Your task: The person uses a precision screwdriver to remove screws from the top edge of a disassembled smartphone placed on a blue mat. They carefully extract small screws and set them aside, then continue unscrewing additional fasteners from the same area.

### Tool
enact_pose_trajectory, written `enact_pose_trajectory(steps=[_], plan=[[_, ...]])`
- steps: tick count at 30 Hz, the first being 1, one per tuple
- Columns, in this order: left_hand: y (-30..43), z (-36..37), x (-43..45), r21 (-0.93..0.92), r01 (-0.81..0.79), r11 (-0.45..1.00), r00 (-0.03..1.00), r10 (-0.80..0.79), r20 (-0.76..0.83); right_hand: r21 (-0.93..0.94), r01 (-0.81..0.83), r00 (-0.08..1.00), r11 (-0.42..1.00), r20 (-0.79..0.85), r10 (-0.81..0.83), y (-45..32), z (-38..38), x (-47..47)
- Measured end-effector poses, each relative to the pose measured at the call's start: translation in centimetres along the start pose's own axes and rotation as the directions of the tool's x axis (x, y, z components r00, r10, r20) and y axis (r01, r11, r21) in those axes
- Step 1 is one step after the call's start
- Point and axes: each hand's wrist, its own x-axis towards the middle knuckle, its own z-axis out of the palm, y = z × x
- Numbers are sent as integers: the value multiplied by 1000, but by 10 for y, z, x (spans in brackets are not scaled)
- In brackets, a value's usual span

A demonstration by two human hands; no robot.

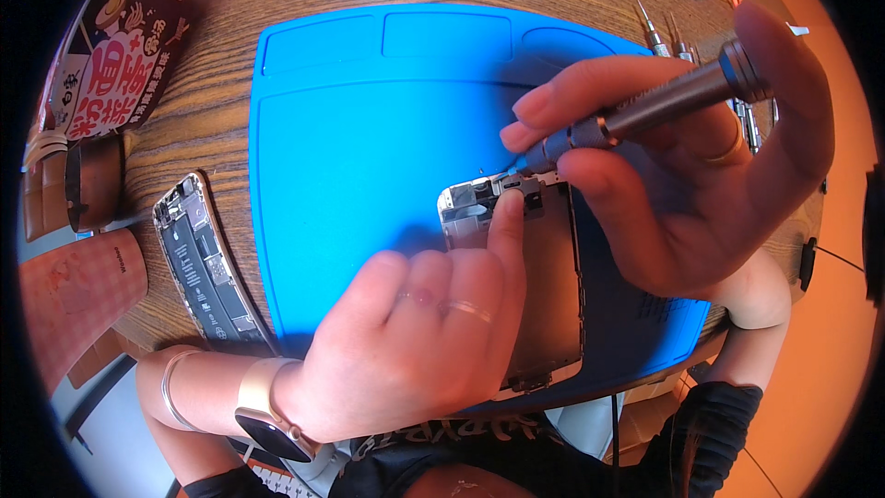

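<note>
A smartphone display assembly (550,297) lies with its inner side up on a blue silicone work mat (346,145). My right hand (664,173) holds a metal precision screwdriver (664,100), tilted, its end cap against a finger and its tip at a small metal bracket along the assembly's top edge. With its index finger, my left hand (429,325) presses on that bracket (522,188), just beside the tip; its other fingers are curled and hold nothing that I can see. The screw under the tip is too small to make out.
An opened phone body (207,270) with its battery showing lies left of the mat. Further left are a pink checked cup (90,290), a dark round container (95,183) and a printed food packet (128,55). Several more screwdrivers (653,31) lie behind my right hand.
</note>
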Motion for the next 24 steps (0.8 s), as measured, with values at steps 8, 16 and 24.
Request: enact_pose_trajectory(steps=[8, 16, 24], plan=[[0, 0, 0, -1, -2, 1000, 1000, 2, -1, -15, -121, 993, 993, -15, 121, -8, -1, -2], [0, 1, 0, 10, -2, 1000, 1000, 3, -7, 4, -8, 999, 1000, -34, 8, 2, 3, -2], [0, 1, -1, -2, -2, 1000, 1000, 2, -8, 14, -109, 993, 994, -35, 110, -7, 1, -1]])
